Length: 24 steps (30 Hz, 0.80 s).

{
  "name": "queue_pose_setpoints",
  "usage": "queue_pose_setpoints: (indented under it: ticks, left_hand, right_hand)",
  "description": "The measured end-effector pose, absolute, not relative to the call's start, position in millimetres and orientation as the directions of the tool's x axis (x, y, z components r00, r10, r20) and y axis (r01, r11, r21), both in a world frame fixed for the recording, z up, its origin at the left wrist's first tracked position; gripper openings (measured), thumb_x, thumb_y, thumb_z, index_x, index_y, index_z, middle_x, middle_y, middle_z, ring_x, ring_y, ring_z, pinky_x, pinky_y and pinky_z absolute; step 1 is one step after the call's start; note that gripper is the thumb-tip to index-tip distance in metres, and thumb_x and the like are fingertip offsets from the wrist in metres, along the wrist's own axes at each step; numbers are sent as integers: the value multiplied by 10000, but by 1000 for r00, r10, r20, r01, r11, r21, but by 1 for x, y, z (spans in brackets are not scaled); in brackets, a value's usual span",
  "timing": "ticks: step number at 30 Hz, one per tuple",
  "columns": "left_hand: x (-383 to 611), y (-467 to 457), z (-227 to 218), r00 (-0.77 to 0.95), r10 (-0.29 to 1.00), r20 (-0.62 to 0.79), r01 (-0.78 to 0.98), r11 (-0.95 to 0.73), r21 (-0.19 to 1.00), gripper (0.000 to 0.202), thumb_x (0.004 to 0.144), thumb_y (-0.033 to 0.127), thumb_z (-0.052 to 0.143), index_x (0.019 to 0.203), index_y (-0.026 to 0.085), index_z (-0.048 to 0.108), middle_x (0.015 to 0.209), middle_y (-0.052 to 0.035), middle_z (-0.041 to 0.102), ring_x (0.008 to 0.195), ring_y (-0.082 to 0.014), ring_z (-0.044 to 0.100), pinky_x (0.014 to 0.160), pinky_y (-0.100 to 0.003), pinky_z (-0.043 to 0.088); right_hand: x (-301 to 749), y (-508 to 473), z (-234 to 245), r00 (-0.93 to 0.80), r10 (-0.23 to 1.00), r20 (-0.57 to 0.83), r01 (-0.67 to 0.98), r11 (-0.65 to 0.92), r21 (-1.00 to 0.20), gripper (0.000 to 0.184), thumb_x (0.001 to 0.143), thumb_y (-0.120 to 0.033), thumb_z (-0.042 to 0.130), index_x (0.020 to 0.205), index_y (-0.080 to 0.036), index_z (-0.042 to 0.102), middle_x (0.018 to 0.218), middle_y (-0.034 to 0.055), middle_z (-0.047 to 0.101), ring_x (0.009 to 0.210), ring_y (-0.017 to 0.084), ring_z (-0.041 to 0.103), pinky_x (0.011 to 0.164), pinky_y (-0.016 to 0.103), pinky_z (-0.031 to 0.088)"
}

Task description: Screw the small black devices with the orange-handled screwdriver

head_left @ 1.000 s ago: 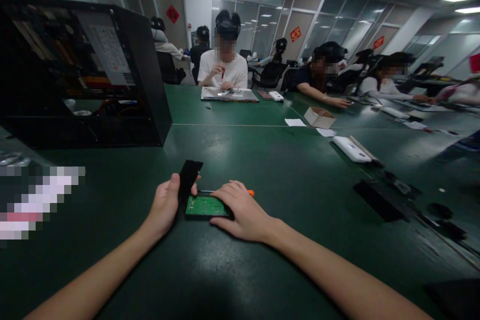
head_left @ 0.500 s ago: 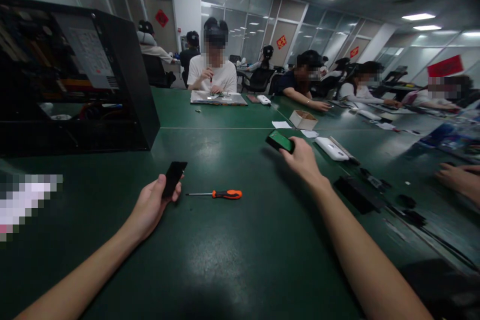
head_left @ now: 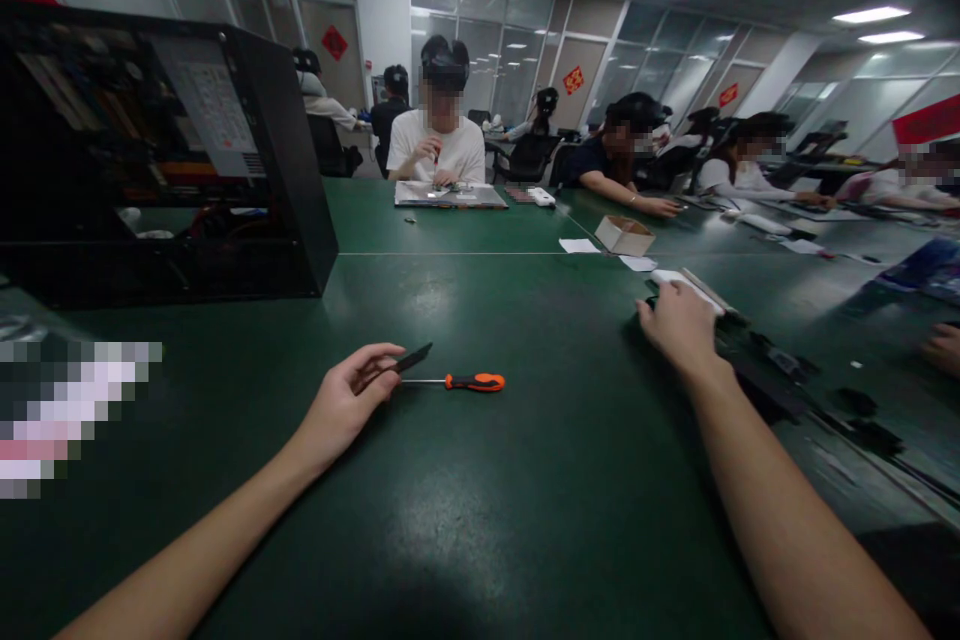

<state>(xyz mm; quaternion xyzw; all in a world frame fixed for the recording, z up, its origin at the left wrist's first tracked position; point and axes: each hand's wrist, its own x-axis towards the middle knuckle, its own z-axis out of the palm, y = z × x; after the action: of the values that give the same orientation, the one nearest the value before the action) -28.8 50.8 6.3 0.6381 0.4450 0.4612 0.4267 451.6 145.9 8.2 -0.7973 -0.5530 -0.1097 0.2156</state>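
Observation:
Between the thumb and fingers of my left hand [head_left: 349, 398] is a thin flat black piece [head_left: 415, 357], tilted so that its edge shows. Just past it, a screwdriver [head_left: 476, 382] with an orange and black handle lies on the green table [head_left: 450, 480], its tip hidden behind my left fingers. My right hand [head_left: 681, 325] is curled palm down at the right, beside a white device [head_left: 705, 290]. Only a dark edge of the small black block [head_left: 651, 299] shows past its thumb; the hand hides the rest.
An open black computer case [head_left: 292, 160] stands at the left. A small cardboard box [head_left: 625, 236] and white papers [head_left: 579, 246] lie beyond my right hand. Black parts and cables [head_left: 862, 420] spread along the right. Several people sit around, one person [head_left: 437, 145] opposite.
My right hand has moved right with the black block, whose green face no longer shows. My left hand has turned the flat black piece edge-on, nearer the screwdriver. The view has shifted slightly left.

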Motion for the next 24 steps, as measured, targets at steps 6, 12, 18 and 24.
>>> queue_pose_setpoints:
  ticks: [6, 12, 18, 24]
  left_hand:
    - [-19, 37, 10, 321, 889, 326, 510, -452, 732, 369, 767, 422, 805, 1024, 215, 641, 943, -37, 697, 864, -238, 660, 811, -339, 493]
    - [-22, 37, 5, 325, 872, 366, 562, -489, 667, 383, 761, 436, 812, 1006, 220, 611, 912, -22, 683, 819, -228, 662, 756, -320, 492]
    - [-21, 36, 7, 306, 874, 378, 505, -486, 714, 456, 737, 403, 844, 1072, 212, 601, 925, -29, 691, 847, -231, 670, 773, -322, 492]
    - [-18, 40, 10, 190, 906, 378, 389, -423, 818, 325, 877, 331, 683, 1145, 198, 555, 1023, -65, 693, 798, -194, 651, 740, -319, 496]
  right_hand:
    - [285, 106, 21, -345, 791, 505, 520, 609, -599, 203, 983, -398, 508, 995, -206, 572, 1259, 131, 661, 1144, 235, 632, 988, 425, 493]
    - [219, 55, 26, -712, 619, 330, 376, 734, -566, 234, 908, -402, 679, 989, -193, 613, 1062, 78, 720, 894, 189, 671, 805, 325, 519]
    - [223, 60, 25, -771, 539, 339, 353, 805, -477, 279, 968, -334, 604, 1197, -181, 649, 1140, 92, 727, 1025, 196, 681, 911, 332, 521]
    - [286, 99, 28, -549, 704, 452, 663, 695, -277, 334, 961, -364, 598, 1229, -186, 688, 1176, 116, 732, 1066, 238, 676, 951, 412, 524]
